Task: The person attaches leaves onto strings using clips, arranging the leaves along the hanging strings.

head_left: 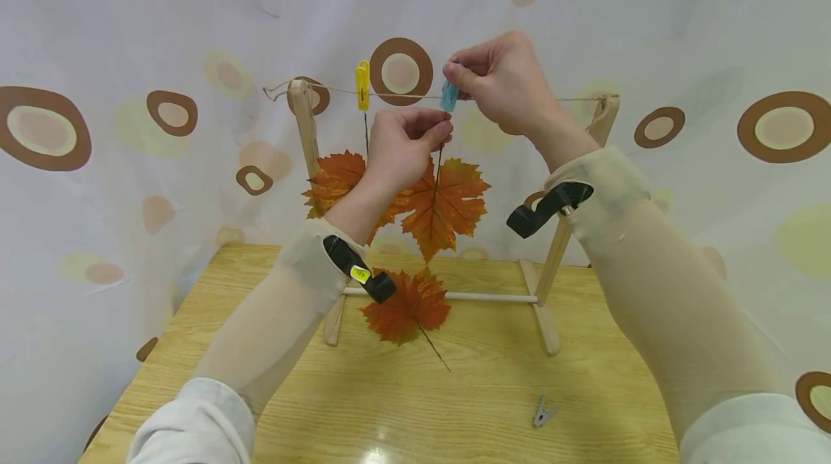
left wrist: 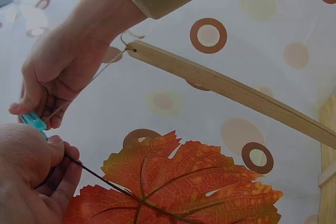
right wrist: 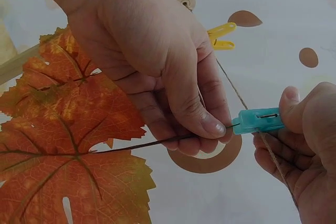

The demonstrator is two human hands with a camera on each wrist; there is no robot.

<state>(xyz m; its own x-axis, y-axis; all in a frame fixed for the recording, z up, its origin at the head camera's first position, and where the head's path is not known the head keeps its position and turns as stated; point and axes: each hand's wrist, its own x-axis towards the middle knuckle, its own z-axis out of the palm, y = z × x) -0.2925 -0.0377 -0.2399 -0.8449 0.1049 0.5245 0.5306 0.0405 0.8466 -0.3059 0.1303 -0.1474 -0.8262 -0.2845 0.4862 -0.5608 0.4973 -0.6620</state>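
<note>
1. Below the string (right wrist: 232,84), the held leaf (head_left: 448,208) hangs by its stem (right wrist: 131,146), whose top meets the blue peg (head_left: 449,97) at the string.
2. Just under the string, the left hand (head_left: 401,146) pinches the stem, thumb and fingertips together.
3. At the string, the right hand (head_left: 503,81) clamps thumb and fingers on the blue peg; whether the peg bites the stem cannot be told.
4. The leaf looks light and thin, its blade apt to crease; the wiry stem seems stiffer, best held near its top.
5. The plastic peg is probably springy, slightly slippery, best squeezed at its handles.
6. On the string, the yellow peg (head_left: 362,85) holds another leaf.
</note>
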